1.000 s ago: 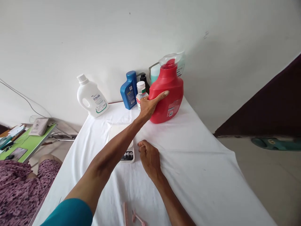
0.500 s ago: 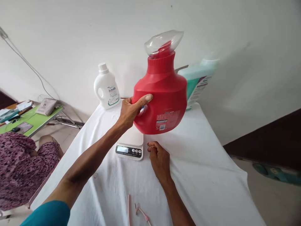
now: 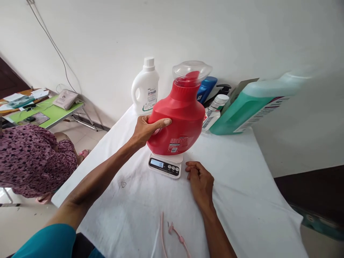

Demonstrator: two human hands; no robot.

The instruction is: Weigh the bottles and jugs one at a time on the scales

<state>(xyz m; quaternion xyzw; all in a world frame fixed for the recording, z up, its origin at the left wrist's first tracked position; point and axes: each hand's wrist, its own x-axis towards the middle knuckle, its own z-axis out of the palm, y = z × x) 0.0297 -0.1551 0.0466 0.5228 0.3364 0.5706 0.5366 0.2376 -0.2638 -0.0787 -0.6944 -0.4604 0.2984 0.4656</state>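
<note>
My left hand (image 3: 146,130) grips a red detergent bottle (image 3: 182,123) by its side handle, with the thumb lying on the bottle's body. The bottle is nearly upright, with a clear plastic cap (image 3: 192,70) over its red spout. Its base hides most of the plate of a white kitchen scale (image 3: 165,171); whether the two touch I cannot tell. The scale's display seems to read 16. To the right of the scale, my right hand (image 3: 200,179) rests on the white cloth, fingers curled in, with nothing visible in them.
Behind stand a white bottle (image 3: 146,87), a blue bottle (image 3: 206,87), a small clear bottle (image 3: 215,111) and a large green jug (image 3: 242,107). Pink cords (image 3: 180,237) lie at the cloth's front. A person in patterned clothes (image 3: 34,161) sits left, near a green table (image 3: 48,122).
The red bottle has come down over the scale in my left hand and stands straighter. My right hand stays beside the scale. The view has shifted, showing more bottles behind.
</note>
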